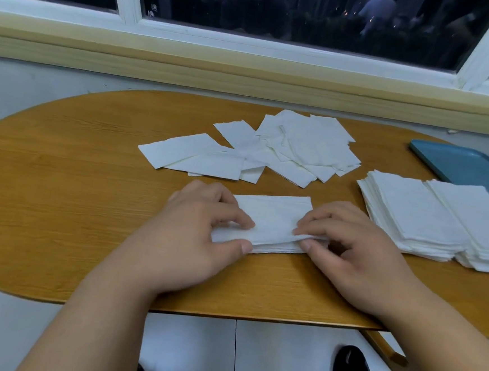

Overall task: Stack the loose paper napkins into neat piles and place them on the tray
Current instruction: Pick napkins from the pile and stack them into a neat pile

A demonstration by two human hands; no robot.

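White napkin pile (272, 219) gripped at both ends on a wooden table (60, 200).

Left hand (201, 234) curls round the pile's left end, fingers on top and thumb against the near edge. Right hand (352, 252) pinches the near right corner of the top sheets between thumb and forefinger, and that corner rides slightly above the rest. The pile lies flat near the table's front edge, between the two hands. Behind it, loose napkins (269, 149) lie scattered and overlapping around the middle of the table. To the right, two taller stacks (410, 216) sit side by side, touching each other, just in front of a blue tray (467, 164) that is cut off by the picture's right edge. A window (280, 9) runs along the wall beyond.
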